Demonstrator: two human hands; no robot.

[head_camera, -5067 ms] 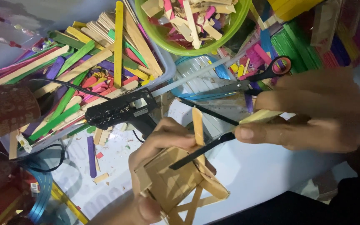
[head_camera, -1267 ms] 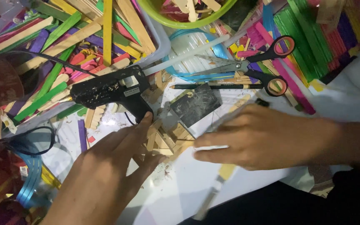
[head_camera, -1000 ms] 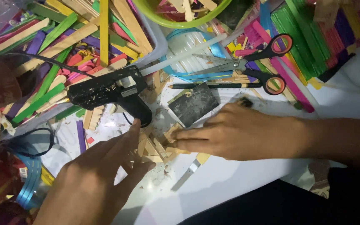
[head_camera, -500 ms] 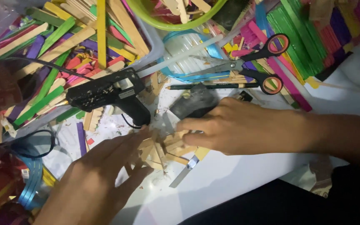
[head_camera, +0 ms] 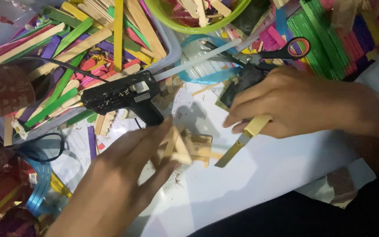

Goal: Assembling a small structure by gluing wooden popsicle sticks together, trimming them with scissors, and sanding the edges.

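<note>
White tabletop (head_camera: 259, 193) fills the lower middle of the head view, dusted with wood crumbs and crowded at its upper edge with craft supplies. At upper left, a clear tub (head_camera: 172, 44) holds a heap of flat craft sticks (head_camera: 88, 39) in green, yellow, purple, red and bare wood. A lime green bowl (head_camera: 198, 28) with more sticks sits at the top centre, and stacks of green and pink sticks (head_camera: 325, 39) lie at upper right. A black glue gun (head_camera: 123, 96) rests on its side just beside the tub, a pale glue stick (head_camera: 198, 61) jutting from its back end toward the bowl. Black scissors with an orange-lined handle (head_camera: 286, 50) lie just above the right hand.

The left hand (head_camera: 123, 175) comes up from the bottom edge, fingers stretched out and pressing against a small structure of bare wooden sticks (head_camera: 185, 147) that sits on the tabletop, near the centre of the view. The right hand (head_camera: 294, 103) comes in from the right, fingers curled around a single wooden stick (head_camera: 242, 140), whose free end slants down toward the structure and stops just beside it.
</note>
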